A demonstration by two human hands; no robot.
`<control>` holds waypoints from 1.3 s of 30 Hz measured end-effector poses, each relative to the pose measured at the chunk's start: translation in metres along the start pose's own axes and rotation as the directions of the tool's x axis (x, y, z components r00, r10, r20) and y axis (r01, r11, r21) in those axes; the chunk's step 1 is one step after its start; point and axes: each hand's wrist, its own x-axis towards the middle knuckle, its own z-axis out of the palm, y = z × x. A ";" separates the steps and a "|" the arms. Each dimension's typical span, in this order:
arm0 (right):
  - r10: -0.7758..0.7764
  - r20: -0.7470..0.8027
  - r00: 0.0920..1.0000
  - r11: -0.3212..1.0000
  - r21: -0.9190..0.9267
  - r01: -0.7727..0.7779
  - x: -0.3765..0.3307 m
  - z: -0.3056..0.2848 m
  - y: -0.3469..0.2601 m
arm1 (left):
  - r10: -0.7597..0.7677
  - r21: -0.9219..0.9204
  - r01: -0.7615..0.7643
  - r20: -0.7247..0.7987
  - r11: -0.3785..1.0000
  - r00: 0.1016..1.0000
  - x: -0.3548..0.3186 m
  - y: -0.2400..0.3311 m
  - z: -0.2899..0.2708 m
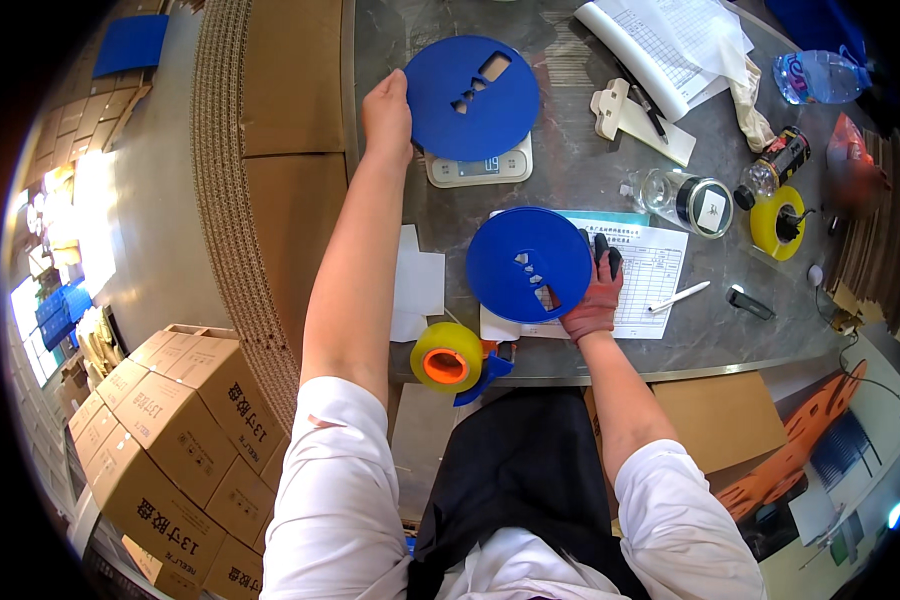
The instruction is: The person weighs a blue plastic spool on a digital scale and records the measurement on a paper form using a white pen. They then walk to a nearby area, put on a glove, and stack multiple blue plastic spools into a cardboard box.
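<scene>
My left hand point(387, 115) is stretched out and grips the left rim of a blue round reel disc point(472, 98) with cut-out slots, which rests on a small white scale point(480, 168). Closer to me, my right hand point(596, 292), in a reddish glove, holds the right edge of a second blue slotted disc point(528, 263) above a printed form point(642, 282) on the grey table point(570, 185).
A yellow tape dispenser with an orange core point(450, 358) sits at the table's front edge. A pen point(678, 297), a glass jar point(688, 199), a yellow tape roll point(776, 221), papers point(670, 40) and a water bottle point(818, 75) lie to the right. Cardboard sheets point(280, 150) and stacked boxes point(170, 430) stand on the left.
</scene>
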 end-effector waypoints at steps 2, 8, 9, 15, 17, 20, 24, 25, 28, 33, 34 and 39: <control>0.003 -0.006 1.000 1.000 0.012 -0.003 0.000 -0.001 0.001 | 0.014 0.039 -0.013 -0.027 0.999 1.000 -0.004 0.004 0.004; -0.008 0.007 1.000 1.000 0.018 0.008 0.000 -0.006 -0.002 | 0.126 0.158 -0.113 -0.077 0.981 0.989 -0.026 -0.003 -0.017; 0.000 0.033 0.999 1.000 0.017 0.000 0.000 -0.009 -0.004 | 0.149 0.182 -0.130 -0.096 0.975 0.984 -0.040 -0.001 -0.021; -0.010 -0.040 0.999 1.000 0.014 0.011 0.000 0.002 0.005 | 0.134 0.320 -0.072 -0.177 0.945 0.975 -0.156 -0.052 -0.039; -0.007 -0.020 1.000 1.000 0.005 0.007 0.000 0.000 0.001 | 0.045 0.291 0.011 -0.186 0.957 0.982 -0.183 -0.065 -0.048; -0.020 -0.031 0.999 1.000 -0.006 0.020 0.000 -0.003 0.000 | -0.054 0.191 0.090 -0.189 0.977 0.981 -0.196 -0.072 -0.047; -0.019 0.019 1.000 0.998 -0.059 0.020 0.001 -0.008 -0.002 | -0.132 0.084 0.151 -0.202 0.985 0.970 -0.192 -0.070 -0.041; -0.022 0.002 1.000 0.998 -0.053 0.022 0.001 -0.007 -0.002 | -0.122 0.088 0.142 -0.199 0.986 0.972 -0.190 -0.070 -0.041; -0.027 -0.035 0.999 0.999 -0.032 0.026 0.002 -0.001 0.000 | -0.108 0.106 0.130 -0.192 0.986 0.975 -0.187 -0.067 -0.039; -0.030 -0.043 0.999 1.000 -0.008 0.029 0.003 0.000 0.001 | -0.104 0.100 0.129 -0.228 0.987 0.968 -0.185 -0.068 -0.039; -0.035 -0.052 0.998 0.999 -0.003 0.035 0.003 0.000 0.001 | -0.119 0.119 0.146 -0.207 0.982 0.971 -0.182 -0.068 -0.039; -0.024 -0.037 0.999 1.000 -0.002 0.024 0.002 0.000 0.002 | -0.346 0.101 0.347 -0.026 0.933 0.938 -0.146 -0.040 -0.015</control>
